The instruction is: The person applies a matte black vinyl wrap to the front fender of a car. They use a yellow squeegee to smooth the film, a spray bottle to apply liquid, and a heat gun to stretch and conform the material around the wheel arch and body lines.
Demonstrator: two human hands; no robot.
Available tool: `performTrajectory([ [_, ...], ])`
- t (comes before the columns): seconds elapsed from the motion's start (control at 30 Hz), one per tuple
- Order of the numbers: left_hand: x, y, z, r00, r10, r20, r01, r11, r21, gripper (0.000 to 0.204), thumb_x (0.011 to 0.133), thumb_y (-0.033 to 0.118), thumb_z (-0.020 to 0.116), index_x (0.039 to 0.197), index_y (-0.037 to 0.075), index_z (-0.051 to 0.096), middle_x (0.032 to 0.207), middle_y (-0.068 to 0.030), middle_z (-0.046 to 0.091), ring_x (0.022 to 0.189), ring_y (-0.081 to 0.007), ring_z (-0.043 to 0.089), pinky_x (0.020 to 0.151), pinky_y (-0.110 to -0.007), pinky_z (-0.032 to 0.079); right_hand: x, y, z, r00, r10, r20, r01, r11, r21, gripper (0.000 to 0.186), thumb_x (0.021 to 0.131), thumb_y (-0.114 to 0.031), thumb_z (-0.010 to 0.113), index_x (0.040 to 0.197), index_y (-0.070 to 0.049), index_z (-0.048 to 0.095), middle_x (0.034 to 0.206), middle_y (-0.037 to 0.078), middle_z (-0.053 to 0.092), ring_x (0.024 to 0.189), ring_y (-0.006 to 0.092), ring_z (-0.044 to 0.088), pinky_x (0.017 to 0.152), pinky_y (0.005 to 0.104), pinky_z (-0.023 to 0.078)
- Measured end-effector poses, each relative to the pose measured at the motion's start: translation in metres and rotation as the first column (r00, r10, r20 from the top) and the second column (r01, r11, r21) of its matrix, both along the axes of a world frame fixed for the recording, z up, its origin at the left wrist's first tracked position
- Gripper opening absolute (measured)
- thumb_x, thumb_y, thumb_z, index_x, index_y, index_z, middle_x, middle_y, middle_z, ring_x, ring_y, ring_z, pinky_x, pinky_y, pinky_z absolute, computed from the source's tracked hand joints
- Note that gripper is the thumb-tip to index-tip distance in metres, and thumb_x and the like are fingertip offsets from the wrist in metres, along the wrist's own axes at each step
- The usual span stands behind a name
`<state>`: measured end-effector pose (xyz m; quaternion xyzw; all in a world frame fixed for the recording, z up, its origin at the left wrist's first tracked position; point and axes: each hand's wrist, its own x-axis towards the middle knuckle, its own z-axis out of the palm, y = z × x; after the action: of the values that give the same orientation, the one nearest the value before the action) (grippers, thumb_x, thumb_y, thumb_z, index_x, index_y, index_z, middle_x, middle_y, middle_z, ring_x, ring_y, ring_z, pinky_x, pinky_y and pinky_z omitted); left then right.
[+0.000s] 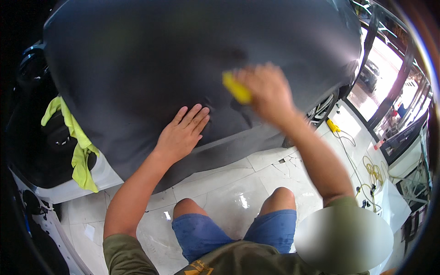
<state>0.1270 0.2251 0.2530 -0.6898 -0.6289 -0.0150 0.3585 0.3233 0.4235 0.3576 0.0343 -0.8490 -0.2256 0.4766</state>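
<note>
A large sheet of dark matte vinyl film point(137, 68) covers the car's side panel in front of me, and its lower part hangs loose past the panel's edge. My left hand point(181, 133) lies flat on the film, fingers spread, beside a few small wrinkles. To the right, my right hand point(270, 94) grips a yellow squeegee point(236, 88). Both are somewhat smeared by motion, and I cannot tell whether the squeegee touches the film. Creases show in the film just below it.
A lime-green cloth point(78, 140) drapes over the edge of the car's opening at left. A car wheel point(323, 107) stands at right. On the tiled floor lie a yellow corded tool point(333, 125) and a coiled yellow cable point(372, 169). An open door point(46, 233) is at lower left.
</note>
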Motion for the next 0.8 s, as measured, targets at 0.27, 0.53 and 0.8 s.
performTrajectory([
  [0.27,0.003,0.012,-0.005,0.999,-0.040,-0.022,0.040,0.999,-0.010,0.050,0.093,0.023,0.058,0.140,0.008,0.052,0.155,-0.0050,0.039,0.146,-0.0242,0.030,0.119,-0.048,0.022,-0.008,0.048,0.002,0.973,-0.010,-0.233,0.024,0.998,0.058,0.037,0.071,-0.009,0.067,0.107,-0.015,0.068,0.105,0.005,0.063,0.096,0.0257,0.057,0.084,0.0411,0.046],
  [0.53,0.061,0.085,0.038,0.944,-0.331,-0.008,0.329,0.935,0.131,0.056,0.088,0.010,0.061,0.143,0.006,0.047,0.149,-0.0168,0.045,0.142,-0.0358,0.037,0.117,-0.051,0.025,0.185,-0.099,-0.102,0.854,0.499,-0.144,-0.407,0.470,-0.784,0.044,0.065,-0.008,0.069,0.109,-0.009,0.065,0.110,0.010,0.062,0.107,0.0314,0.056,0.087,0.0424,0.043],
  [0.8,0.183,0.153,0.080,0.462,0.656,-0.596,-0.681,0.694,0.236,0.060,0.104,0.053,0.029,0.158,0.031,0.015,0.164,0.0074,0.016,0.150,-0.0187,0.019,0.121,-0.049,0.022,0.264,-0.244,-0.084,0.858,-0.149,-0.492,-0.143,0.850,-0.507,0.015,0.086,-0.013,0.061,0.092,0.000,0.067,0.096,0.015,0.062,0.084,0.0265,0.062,0.071,0.0344,0.050],
])
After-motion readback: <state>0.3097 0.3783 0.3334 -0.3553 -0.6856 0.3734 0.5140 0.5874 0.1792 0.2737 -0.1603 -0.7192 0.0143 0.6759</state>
